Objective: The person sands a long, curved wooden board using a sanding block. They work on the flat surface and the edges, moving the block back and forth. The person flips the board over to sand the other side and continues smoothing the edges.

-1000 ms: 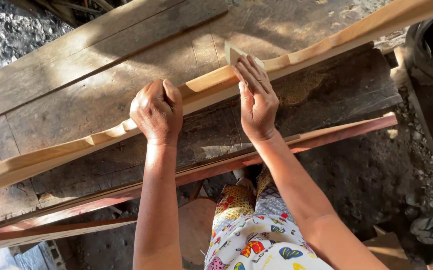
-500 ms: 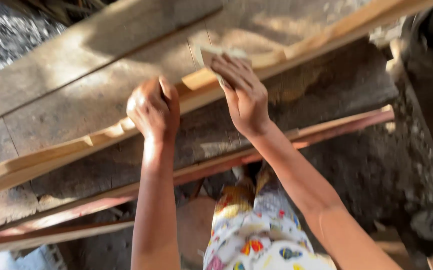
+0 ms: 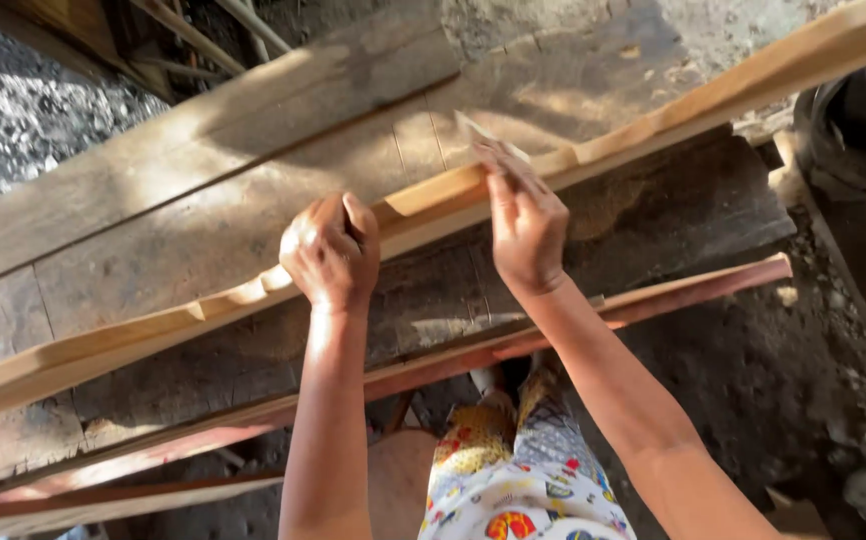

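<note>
A long pale wooden strip with notched cut-outs lies diagonally across a worn plank workbench. My left hand is closed around the strip near its middle, holding it down. My right hand presses a small folded piece of sandpaper against the strip's upper edge, fingers stretched flat over it. Most of the sandpaper is hidden under my fingers.
A reddish wooden batten runs along the bench's near edge. Sawdust lies on the dark board by my right hand. A dark rounded object sits at the right edge. Gravel and dirt ground surround the bench.
My right hand slid the sandpaper left along the strip and then back to the right. My left hand kept its grip. The camera view shifted slightly.
</note>
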